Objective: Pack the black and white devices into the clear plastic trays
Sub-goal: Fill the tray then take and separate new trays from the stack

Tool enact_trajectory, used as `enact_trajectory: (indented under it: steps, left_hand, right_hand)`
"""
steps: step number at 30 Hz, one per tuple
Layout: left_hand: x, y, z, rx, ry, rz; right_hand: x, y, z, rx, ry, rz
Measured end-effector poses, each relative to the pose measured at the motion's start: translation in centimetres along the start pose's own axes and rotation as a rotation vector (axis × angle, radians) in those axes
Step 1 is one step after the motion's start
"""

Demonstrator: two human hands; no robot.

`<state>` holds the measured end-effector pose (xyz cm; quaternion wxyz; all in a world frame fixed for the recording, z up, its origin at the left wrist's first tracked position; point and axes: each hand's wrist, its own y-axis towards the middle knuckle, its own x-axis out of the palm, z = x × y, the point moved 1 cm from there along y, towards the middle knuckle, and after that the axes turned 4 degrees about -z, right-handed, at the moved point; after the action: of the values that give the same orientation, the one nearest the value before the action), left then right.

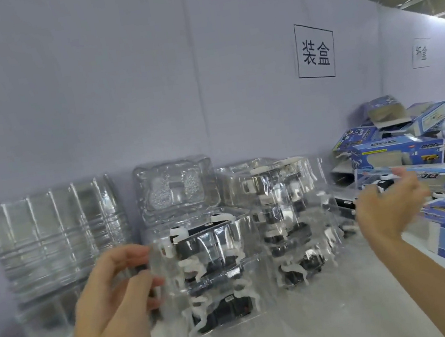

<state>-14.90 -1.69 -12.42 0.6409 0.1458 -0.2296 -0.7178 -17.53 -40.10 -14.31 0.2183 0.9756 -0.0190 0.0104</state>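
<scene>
Just left fingers [139, 270] touch filled tray stack [216, 270].

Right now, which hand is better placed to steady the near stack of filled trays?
Left, probably. The left hand already has its fingers at the near stack of filled trays. The right hand is raised, open, off towards the blue boxes.
</scene>
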Motion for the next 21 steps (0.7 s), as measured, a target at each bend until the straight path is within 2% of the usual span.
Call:
enact_trajectory:
  steps: [2,5,7,9,11,13,15,17,21]
  left_hand:
    - [-1.4,-0.1,0.2,0.022,0.053,0.012]
    - [-4.1,0.0,0.1,0.033,0.128,0.025]
    - [-6.4,0.7,-0.4,-0.005,0.186,0.066]
    - [-9.0,1.4,-1.1,-0.052,0.216,0.109]
    - [-11.6,2.0,-1.8,-0.155,0.211,0.148]
    - [-13.9,2.3,-2.7,-0.255,0.177,0.206]
    - [-15.7,2.3,-3.3,-0.297,0.139,0.270]
    - [-16.7,2.3,-3.7,-0.307,0.100,0.330]
    - [-17.4,2.5,-4.0,-0.294,0.055,0.375]
  right_hand:
    - [-0.2,-2.0,-4.1,-0.329,0.163,-0.035]
    - [0.8,-7.3,-10.2,-0.585,0.392,-0.203]
    - [1.9,-12.0,-13.6,-0.693,0.474,-0.419]
    - [3.4,-16.8,-16.3,-0.767,0.491,-0.708]
    - [5.4,-21.0,-18.8,-0.830,0.448,-0.988]
    - [7.9,-24.1,-21.4,-0.917,0.338,-1.162]
    - [10.6,-26.2,-23.8,-0.994,0.226,-1.225]
    - [13.3,-26.9,-25.4,-1.016,0.132,-1.218]
    - [18.7,-24.0,-26.1,-0.955,-0.183,-1.051]
